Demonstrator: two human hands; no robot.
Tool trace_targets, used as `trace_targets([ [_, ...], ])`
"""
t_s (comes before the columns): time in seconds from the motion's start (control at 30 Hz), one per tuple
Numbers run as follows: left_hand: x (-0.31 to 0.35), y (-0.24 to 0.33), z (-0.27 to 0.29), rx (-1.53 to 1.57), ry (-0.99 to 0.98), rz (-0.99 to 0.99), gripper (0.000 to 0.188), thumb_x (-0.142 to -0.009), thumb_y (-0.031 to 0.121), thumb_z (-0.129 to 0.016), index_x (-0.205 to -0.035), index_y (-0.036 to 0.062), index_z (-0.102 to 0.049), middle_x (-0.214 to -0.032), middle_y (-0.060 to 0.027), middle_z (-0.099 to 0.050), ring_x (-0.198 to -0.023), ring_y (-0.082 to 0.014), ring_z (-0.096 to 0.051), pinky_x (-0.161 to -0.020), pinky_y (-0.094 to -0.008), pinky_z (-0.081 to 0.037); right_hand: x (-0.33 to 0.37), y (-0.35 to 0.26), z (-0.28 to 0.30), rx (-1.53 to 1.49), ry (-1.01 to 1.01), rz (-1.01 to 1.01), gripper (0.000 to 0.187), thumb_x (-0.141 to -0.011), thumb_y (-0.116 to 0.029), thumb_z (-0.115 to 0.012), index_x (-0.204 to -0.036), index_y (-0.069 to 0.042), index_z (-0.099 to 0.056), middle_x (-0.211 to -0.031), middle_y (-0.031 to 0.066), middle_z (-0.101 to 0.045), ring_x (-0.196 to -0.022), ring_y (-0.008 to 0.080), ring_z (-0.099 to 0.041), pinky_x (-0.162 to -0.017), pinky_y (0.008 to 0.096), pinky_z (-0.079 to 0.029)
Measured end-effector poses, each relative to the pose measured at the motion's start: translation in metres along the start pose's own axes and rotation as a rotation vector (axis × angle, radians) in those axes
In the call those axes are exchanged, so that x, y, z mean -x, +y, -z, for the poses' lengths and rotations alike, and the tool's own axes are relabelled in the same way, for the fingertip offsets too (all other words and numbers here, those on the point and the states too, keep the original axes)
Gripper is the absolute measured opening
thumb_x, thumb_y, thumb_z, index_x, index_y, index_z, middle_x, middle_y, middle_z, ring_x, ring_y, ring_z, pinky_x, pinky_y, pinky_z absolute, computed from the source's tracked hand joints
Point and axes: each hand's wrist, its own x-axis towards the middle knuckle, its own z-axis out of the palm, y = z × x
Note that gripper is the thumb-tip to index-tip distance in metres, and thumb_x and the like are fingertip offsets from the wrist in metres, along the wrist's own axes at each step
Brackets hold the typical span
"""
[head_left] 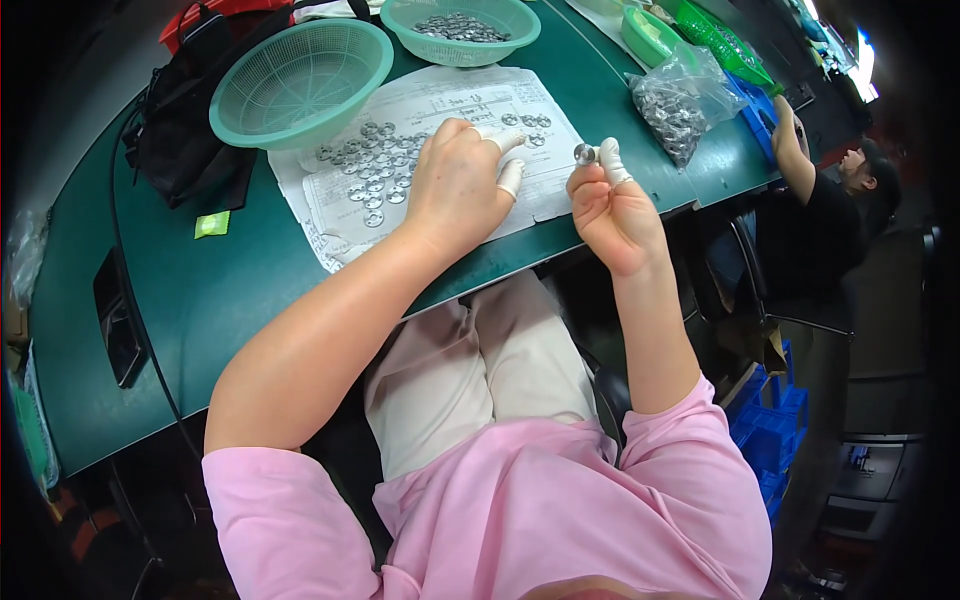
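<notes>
My right hand (612,215) pinches a small round metal disc (584,154) between thumb and fingertip, just off the table's front edge. A white finger cot covers at least one of its digits. Over the printed papers (470,95), my left hand (452,185) points its cotted index finger and thumb to the right, the two tips apart and nothing visible between them. Its other fingers are curled under and partly hidden. Beyond those tips lies a small group of metal discs (536,121). Many more discs (372,172) are spread on the papers to the left of the hand.
A mint plastic basket (225,115) stands at the back left; another basket (515,50) beside it holds metal parts. A clear bag of metal parts (668,110) sits right. A phone (118,320), cable and green packet (212,224) lie left. Another person (815,215) sits at far right.
</notes>
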Motion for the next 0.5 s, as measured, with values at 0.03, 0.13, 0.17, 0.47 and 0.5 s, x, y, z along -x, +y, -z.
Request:
trace_targets([
  [0.03,-0.001,0.001,0.000,0.003,-0.001,0.000,0.028,-0.078,0.020,-0.065,-0.102,0.0081,-0.070,-0.084,-0.0113,-0.065,-0.094,-0.0287,-0.055,-0.085,-0.0394,-0.043,0.001,0.001,0.000,0.001,0.003,0.002,0.023,-0.094,-0.022,-0.055,-0.095,0.001,-0.054,-0.086,0.0074,-0.057,-0.074,0.0120,-0.053,-0.056,0.0187,-0.048],
  [0.13,-0.001,0.001,-0.001,0.011,-0.016,0.010,0.028,-0.078,0.020,-0.065,-0.102,0.0086,-0.070,-0.084,-0.0115,-0.065,-0.094,-0.0288,-0.055,-0.085,-0.0395,-0.043,0.005,0.005,-0.002,-0.145,0.013,-0.043,0.024,-0.095,-0.021,-0.053,-0.096,0.003,-0.053,-0.087,0.0097,-0.056,-0.077,0.0143,-0.053,-0.058,0.0203,-0.050],
  [0.17,0.000,0.000,-0.002,0.013,-0.019,0.010,0.028,-0.078,0.020,-0.065,-0.102,0.0086,-0.070,-0.084,-0.0115,-0.065,-0.094,-0.0288,-0.055,-0.085,-0.0395,-0.043,0.005,0.006,-0.003,-0.147,0.016,-0.041,0.024,-0.095,-0.021,-0.053,-0.096,0.003,-0.053,-0.087,0.0097,-0.056,-0.077,0.0143,-0.053,-0.058,0.0203,-0.050],
  [0.47,0.000,-0.001,-0.004,0.003,0.009,-0.023,0.026,-0.077,0.014,-0.065,-0.102,0.0075,-0.069,-0.077,-0.0114,-0.063,-0.091,-0.0298,-0.054,-0.083,-0.0393,-0.044,0.005,0.012,-0.006,-0.212,0.028,-0.013,0.023,-0.094,-0.020,-0.055,-0.096,0.003,-0.053,-0.085,0.0098,-0.055,-0.076,0.0158,-0.054,-0.059,0.0216,-0.052],
  [0.5,0.000,-0.001,-0.003,-0.004,-0.005,-0.015,0.027,-0.077,0.017,-0.065,-0.102,0.0085,-0.070,-0.079,-0.0116,-0.064,-0.094,-0.0296,-0.054,-0.085,-0.0396,-0.043,0.004,0.013,-0.005,-0.218,0.029,-0.016,0.023,-0.094,-0.020,-0.055,-0.096,0.003,-0.053,-0.085,0.0098,-0.055,-0.077,0.0158,-0.054,-0.060,0.0218,-0.053],
])
